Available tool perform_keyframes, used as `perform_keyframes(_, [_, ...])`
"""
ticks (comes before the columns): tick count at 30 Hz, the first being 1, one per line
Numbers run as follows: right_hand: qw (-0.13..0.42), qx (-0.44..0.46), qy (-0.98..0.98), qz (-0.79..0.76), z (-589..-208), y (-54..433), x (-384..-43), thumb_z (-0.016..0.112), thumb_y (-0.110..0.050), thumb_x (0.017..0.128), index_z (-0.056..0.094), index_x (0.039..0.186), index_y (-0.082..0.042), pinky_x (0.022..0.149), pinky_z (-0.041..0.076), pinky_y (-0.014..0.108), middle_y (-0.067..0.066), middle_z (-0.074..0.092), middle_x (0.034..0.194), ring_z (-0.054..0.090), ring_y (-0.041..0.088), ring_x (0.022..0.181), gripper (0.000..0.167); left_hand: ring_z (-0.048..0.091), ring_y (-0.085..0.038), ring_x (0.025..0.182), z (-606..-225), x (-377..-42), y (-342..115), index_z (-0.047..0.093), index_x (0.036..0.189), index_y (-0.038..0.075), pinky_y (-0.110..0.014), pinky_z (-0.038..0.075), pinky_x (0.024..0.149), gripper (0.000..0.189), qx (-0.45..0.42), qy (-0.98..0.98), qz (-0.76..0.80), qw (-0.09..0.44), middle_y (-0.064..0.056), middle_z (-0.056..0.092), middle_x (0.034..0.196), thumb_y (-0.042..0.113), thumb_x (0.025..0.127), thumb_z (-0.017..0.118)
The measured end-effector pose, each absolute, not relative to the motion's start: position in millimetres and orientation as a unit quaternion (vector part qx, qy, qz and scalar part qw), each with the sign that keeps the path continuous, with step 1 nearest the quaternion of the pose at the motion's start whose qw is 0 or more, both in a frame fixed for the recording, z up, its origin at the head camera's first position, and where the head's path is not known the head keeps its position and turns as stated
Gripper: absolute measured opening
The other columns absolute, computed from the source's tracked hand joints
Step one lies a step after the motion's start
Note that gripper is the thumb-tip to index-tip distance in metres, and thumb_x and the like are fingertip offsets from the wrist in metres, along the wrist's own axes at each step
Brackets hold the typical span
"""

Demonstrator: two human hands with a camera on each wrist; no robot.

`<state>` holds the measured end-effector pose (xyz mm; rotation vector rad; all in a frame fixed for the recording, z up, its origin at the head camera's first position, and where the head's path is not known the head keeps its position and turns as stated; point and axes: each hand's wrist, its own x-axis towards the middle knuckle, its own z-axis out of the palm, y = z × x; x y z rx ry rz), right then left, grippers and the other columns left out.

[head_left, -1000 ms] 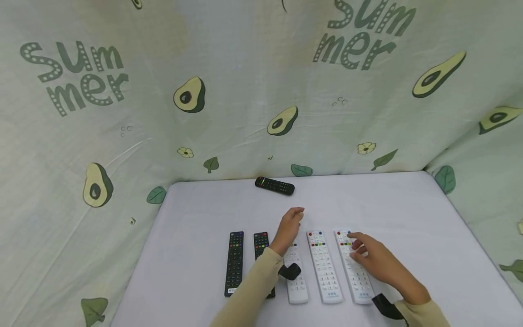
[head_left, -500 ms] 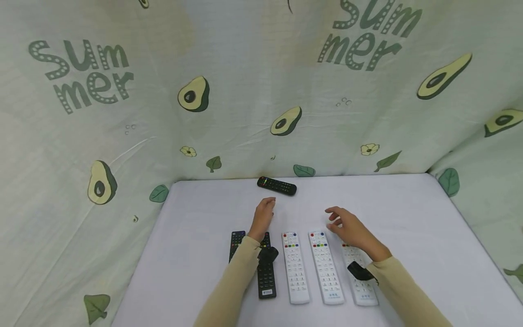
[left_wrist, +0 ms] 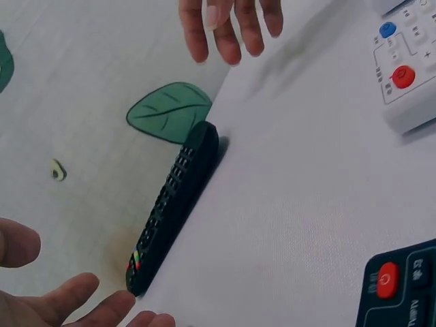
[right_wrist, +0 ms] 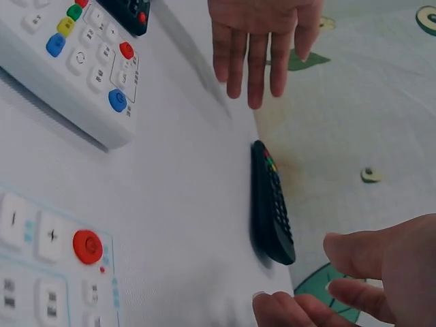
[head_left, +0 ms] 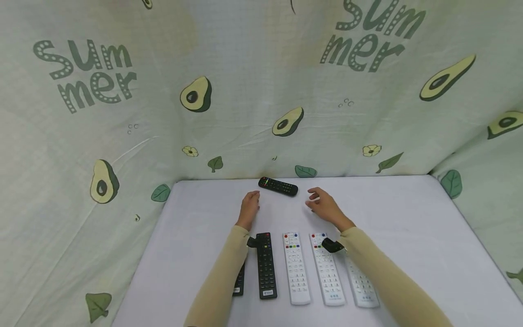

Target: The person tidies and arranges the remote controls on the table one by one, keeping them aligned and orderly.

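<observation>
A black remote control [head_left: 278, 186] lies slanted near the table's back edge, its coloured buttons at the left end. Just left of it and a little nearer is my left hand [head_left: 249, 209], fingers relaxed and holding nothing. My right hand [head_left: 324, 205] hovers to the remote's right, fingers loosely bent, also holding nothing. Both wrist views show the black remote [left_wrist: 174, 204] between the two hands, apart from the fingertips. Across the gap in the right wrist view, the left hand [right_wrist: 262, 41] shows its palm and straight fingers.
Nearer the front stand in a row a black remote [head_left: 266, 268], another black remote [head_left: 239, 280] partly under the left sleeve, and three white remotes [head_left: 297, 270], the rightmost partly behind the right sleeve. A printed cloth [head_left: 237, 54] hangs behind the white table [head_left: 196, 213].
Both hands have moved forward over the row of remotes toward the back black remote. The left hand also went left, the right hand left too. The remotes stay in place.
</observation>
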<state>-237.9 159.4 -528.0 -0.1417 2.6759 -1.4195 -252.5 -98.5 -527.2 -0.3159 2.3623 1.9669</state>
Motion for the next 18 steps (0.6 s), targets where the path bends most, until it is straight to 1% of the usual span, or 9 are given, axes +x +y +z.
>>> perform_keyframes(2, [0.059, -0.035, 0.877, -0.476, -531.3, 153.1, -245.4, 0.062, -0.007, 0.104, 0.049, 0.145, 0.011, 0.086, 0.064, 0.042, 0.032, 0.061, 0.129, 0.068, 0.043, 0.115, 0.046, 0.054, -0.025, 0.108, -529.2, -257.5, -101.0, 0.055, 0.143, -0.01, -0.031, 0.051, 0.089, 0.046, -0.112, 0.757, 0.643, 0.026, -0.028, 0.057, 0.128, 0.02, 0.109, 0.045])
perform_keyframes(4, [0.06, -0.027, 0.875, -0.479, -534.4, 147.3, -252.2, 0.062, -0.008, 0.105, 0.048, 0.145, 0.011, 0.087, 0.064, 0.042, 0.032, 0.061, 0.13, 0.068, 0.043, 0.115, 0.046, 0.054, -0.025, 0.11, -531.0, -262.1, -103.2, 0.054, 0.144, -0.01, -0.034, 0.052, 0.093, 0.046, -0.119, 0.751, 0.649, 0.028, -0.028, 0.057, 0.13, 0.019, 0.109, 0.045])
perform_keyframes(5, [0.06, -0.022, 0.874, -0.482, -536.0, 144.6, -255.4, 0.063, -0.008, 0.104, 0.048, 0.145, 0.01, 0.088, 0.063, 0.043, 0.032, 0.061, 0.13, 0.068, 0.043, 0.114, 0.047, 0.055, -0.026, 0.112, -531.6, -263.9, -104.0, 0.053, 0.144, -0.01, -0.037, 0.053, 0.096, 0.047, -0.121, 0.749, 0.651, 0.03, -0.029, 0.056, 0.133, 0.019, 0.109, 0.045])
perform_keyframes(8, [0.057, -0.014, 0.871, -0.487, -541.1, 138.1, -264.0, 0.062, -0.008, 0.104, 0.048, 0.145, 0.011, 0.09, 0.062, 0.045, 0.033, 0.06, 0.13, 0.068, 0.043, 0.113, 0.047, 0.054, -0.035, 0.124, -531.4, -268.0, -106.6, 0.051, 0.147, -0.01, -0.045, 0.052, 0.106, 0.048, -0.125, 0.743, 0.657, 0.037, -0.029, 0.054, 0.141, 0.02, 0.109, 0.044])
perform_keyframes(10, [0.056, -0.004, 0.87, -0.49, -544.8, 134.3, -268.9, 0.063, -0.008, 0.104, 0.048, 0.145, 0.011, 0.092, 0.061, 0.046, 0.033, 0.06, 0.131, 0.067, 0.043, 0.114, 0.048, 0.053, -0.038, 0.13, -531.5, -270.1, -108.5, 0.05, 0.148, -0.009, -0.048, 0.05, 0.109, 0.049, -0.125, 0.74, 0.66, 0.04, -0.029, 0.053, 0.145, 0.021, 0.109, 0.044])
perform_keyframes(13, [0.059, 0.007, 0.866, -0.496, -548.5, 129.2, -274.2, 0.062, -0.009, 0.104, 0.047, 0.146, 0.011, 0.093, 0.061, 0.044, 0.033, 0.058, 0.133, 0.065, 0.042, 0.116, 0.049, 0.052, -0.038, 0.129, -532.8, -273.3, -111.5, 0.049, 0.148, -0.009, -0.048, 0.05, 0.108, 0.049, -0.127, 0.736, 0.664, 0.04, -0.029, 0.052, 0.145, 0.02, 0.109, 0.044])
perform_keyframes(15, [0.061, 0.012, 0.861, -0.505, -549.1, 126.2, -277.3, 0.062, -0.009, 0.105, 0.046, 0.147, 0.011, 0.092, 0.062, 0.043, 0.033, 0.057, 0.134, 0.066, 0.042, 0.114, 0.05, 0.053, -0.037, 0.129, -534.1, -275.8, -113.2, 0.049, 0.148, -0.009, -0.048, 0.051, 0.108, 0.049, -0.127, 0.734, 0.666, 0.04, -0.029, 0.052, 0.146, 0.02, 0.109, 0.044])
perform_keyframes(18, [0.064, 0.013, 0.855, -0.514, -548.1, 122.7, -282.3, 0.061, -0.009, 0.106, 0.045, 0.149, 0.01, 0.09, 0.064, 0.04, 0.033, 0.056, 0.136, 0.07, 0.04, 0.109, 0.05, 0.053, -0.039, 0.132, -534.2, -278.5, -115.6, 0.048, 0.149, -0.009, -0.05, 0.05, 0.11, 0.05, -0.129, 0.729, 0.671, 0.045, -0.029, 0.05, 0.149, 0.02, 0.109, 0.044])
